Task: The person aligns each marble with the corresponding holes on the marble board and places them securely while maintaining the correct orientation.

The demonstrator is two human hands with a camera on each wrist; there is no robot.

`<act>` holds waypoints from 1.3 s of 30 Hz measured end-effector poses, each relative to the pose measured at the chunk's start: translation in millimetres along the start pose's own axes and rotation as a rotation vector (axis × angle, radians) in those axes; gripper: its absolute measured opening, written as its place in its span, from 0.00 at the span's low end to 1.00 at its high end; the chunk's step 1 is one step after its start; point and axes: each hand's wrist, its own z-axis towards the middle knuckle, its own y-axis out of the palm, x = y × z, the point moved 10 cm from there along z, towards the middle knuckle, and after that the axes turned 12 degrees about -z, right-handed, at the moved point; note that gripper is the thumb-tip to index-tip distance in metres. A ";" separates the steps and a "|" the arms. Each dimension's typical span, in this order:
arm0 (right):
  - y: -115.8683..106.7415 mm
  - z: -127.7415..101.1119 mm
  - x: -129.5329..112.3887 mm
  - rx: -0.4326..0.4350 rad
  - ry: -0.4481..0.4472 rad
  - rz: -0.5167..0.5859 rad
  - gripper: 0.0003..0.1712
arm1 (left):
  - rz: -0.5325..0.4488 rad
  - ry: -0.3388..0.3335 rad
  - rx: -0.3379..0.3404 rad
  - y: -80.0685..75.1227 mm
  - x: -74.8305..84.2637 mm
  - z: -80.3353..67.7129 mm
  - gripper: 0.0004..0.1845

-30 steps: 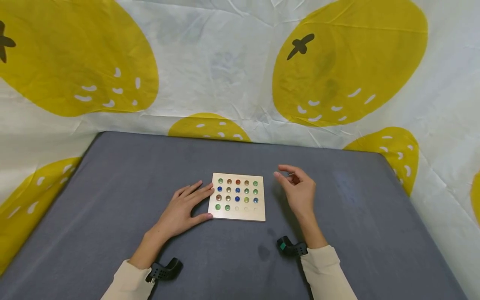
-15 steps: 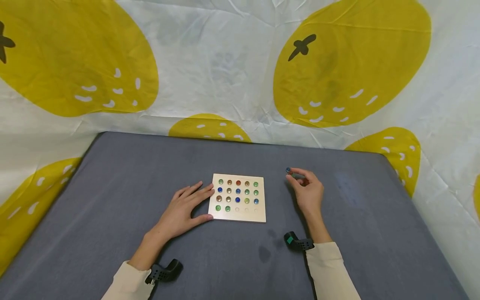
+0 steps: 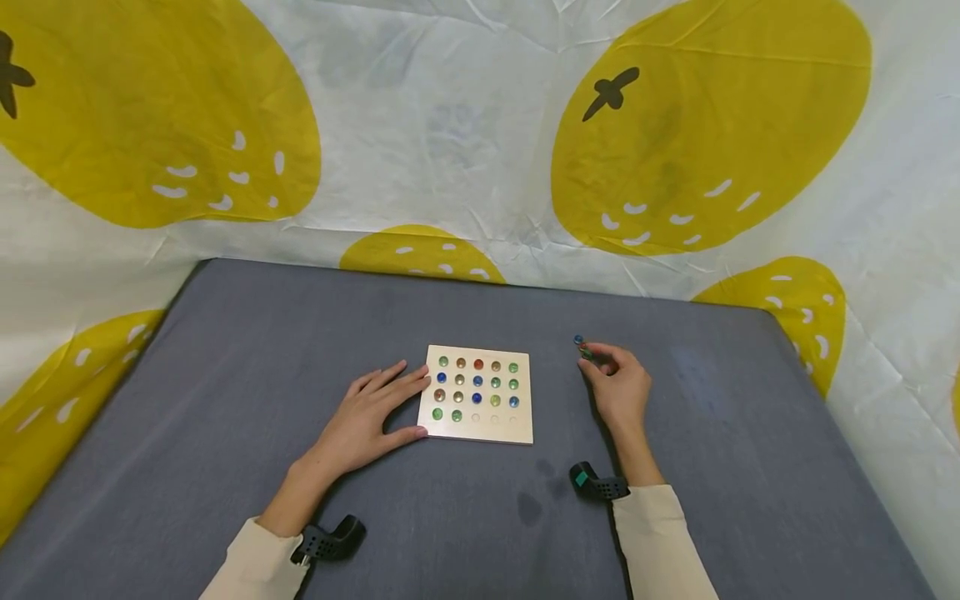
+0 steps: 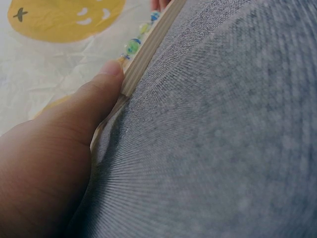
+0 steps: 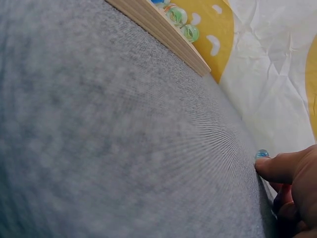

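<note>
Grey cloth covers the bench (image 3: 225, 400), and a pale wooden board (image 3: 477, 429) lies on it near the middle. Marbles (image 3: 477, 382) fill 17 of its dimples; 3 dimples at the right of the near row look bare. The left hand (image 3: 371, 417) lies flat and relaxed, its straight fingers touching the board's left edge and its thumb (image 4: 94, 94) pressed against the side. The right hand (image 3: 618, 385) rests on the cloth to the right of the board, well apart from it, fingers curled. Its fingertip (image 5: 270, 166) touches a blue marble (image 3: 578, 340) lying just beyond it, and something small and dark shows between finger and thumb, too small to name.

To do this step well, the right hand would do best to trap the blue marble between thumb and forefinger before lifting, since a round bead on cloth rolls away from a push. The left hand's bracing should keep the board from sliding.
</note>
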 end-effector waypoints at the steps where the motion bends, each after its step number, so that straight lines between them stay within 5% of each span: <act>1: 0.6 0.2 0.2 -0.005 0.004 -0.007 0.12 | 0.001 -0.001 -0.001 0.0 -0.2 0.3 0.38; 39: -2.5 -0.1 2.0 0.030 0.003 0.017 0.10 | -0.005 -0.001 -0.002 0.3 -0.1 1.2 0.38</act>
